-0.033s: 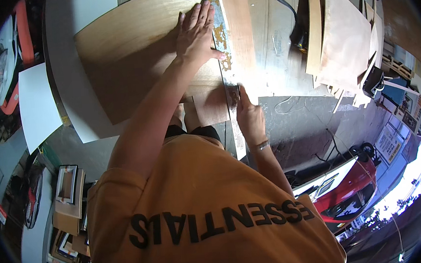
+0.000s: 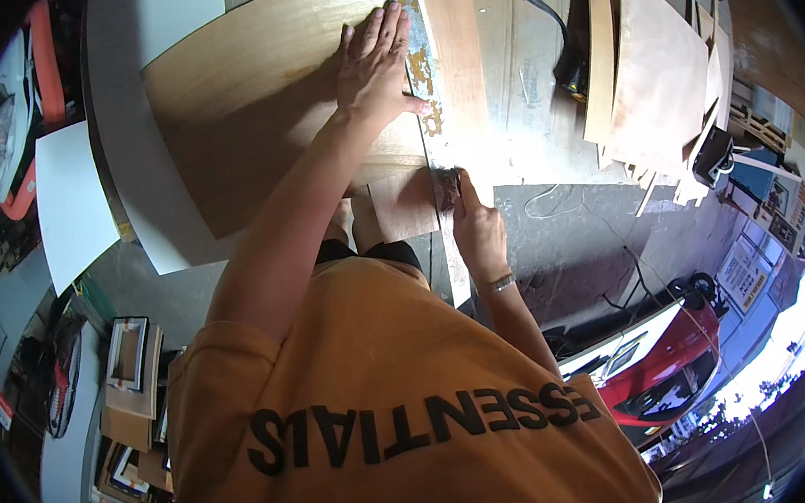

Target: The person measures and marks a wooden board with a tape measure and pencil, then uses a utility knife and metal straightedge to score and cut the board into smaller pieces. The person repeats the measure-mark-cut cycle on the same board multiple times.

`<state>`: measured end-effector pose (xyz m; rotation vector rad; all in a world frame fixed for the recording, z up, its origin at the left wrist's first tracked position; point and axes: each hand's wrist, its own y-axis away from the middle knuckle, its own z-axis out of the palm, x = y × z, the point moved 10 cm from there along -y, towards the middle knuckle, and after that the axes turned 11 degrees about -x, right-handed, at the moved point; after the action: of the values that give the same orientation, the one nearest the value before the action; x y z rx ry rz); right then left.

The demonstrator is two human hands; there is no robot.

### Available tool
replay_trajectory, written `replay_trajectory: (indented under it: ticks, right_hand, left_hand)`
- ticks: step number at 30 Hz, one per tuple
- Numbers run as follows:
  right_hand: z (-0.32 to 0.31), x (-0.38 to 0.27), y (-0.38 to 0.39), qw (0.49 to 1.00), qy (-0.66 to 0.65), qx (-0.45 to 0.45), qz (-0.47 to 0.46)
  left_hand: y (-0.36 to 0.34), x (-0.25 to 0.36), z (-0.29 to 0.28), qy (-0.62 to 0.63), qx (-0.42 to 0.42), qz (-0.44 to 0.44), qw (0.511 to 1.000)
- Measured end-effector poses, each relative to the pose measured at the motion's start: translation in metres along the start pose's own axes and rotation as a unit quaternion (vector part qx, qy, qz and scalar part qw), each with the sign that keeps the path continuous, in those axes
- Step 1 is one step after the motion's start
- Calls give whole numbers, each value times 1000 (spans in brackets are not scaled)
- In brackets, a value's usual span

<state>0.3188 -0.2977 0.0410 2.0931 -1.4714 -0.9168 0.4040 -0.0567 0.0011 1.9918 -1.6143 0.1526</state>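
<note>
My left hand [image 2: 375, 64] lies with its fingers stretched out on a long, paint-worn straightedge [image 2: 421, 70]. The palm and thumb bear down where the strip crosses a thin plywood sheet [image 2: 258, 102]. Along the strip's right side, nearer to me, my right hand [image 2: 479, 231] is closed, its index finger pointing forward. Under that finger shows a slim dark tool [image 2: 457, 183], mostly hidden by the hand, so its kind is unclear. A lighter band of plywood [image 2: 456, 58] extends right of the straightedge. The strip's near end overhangs the bench edge beside a small wood piece [image 2: 405, 204].
Stacked plywood offcuts [image 2: 658, 71] stand on the bench at the right, beside a black curved cable [image 2: 544, 4]. A white sheet [image 2: 148, 196] lies under the plywood at left. Picture frames [image 2: 127, 354] are piled lower left. A red vehicle [image 2: 663, 373] stands lower right.
My right hand has shifted slightly toward me along the straightedge. The left hand and the plywood look the same.
</note>
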Motion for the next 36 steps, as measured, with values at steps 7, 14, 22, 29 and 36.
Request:
replay_trajectory:
  ticks: [7, 14, 22, 29, 36]
  right_hand:
    - [-93, -28, -45, 982, -93, 101, -127]
    - [-157, -139, -242, 975, -50, 154, -154]
    - [-141, -159, -279, 981, 54, 103, -153]
    - [-141, -164, -269, 980, 42, 111, -158]
    - [-88, -104, -170, 986, -18, 78, -149]
  left_hand:
    - [-5, 1, -7, -12, 11, 9, 1000]
    - [-5, 5, -13, -37, -42, 4, 998]
    - [-5, 2, -15, -43, -86, -17, 995]
    - [-6, 3, -9, -48, -52, -29, 997]
    - [-2, 3, -17, -18, 46, 28, 998]
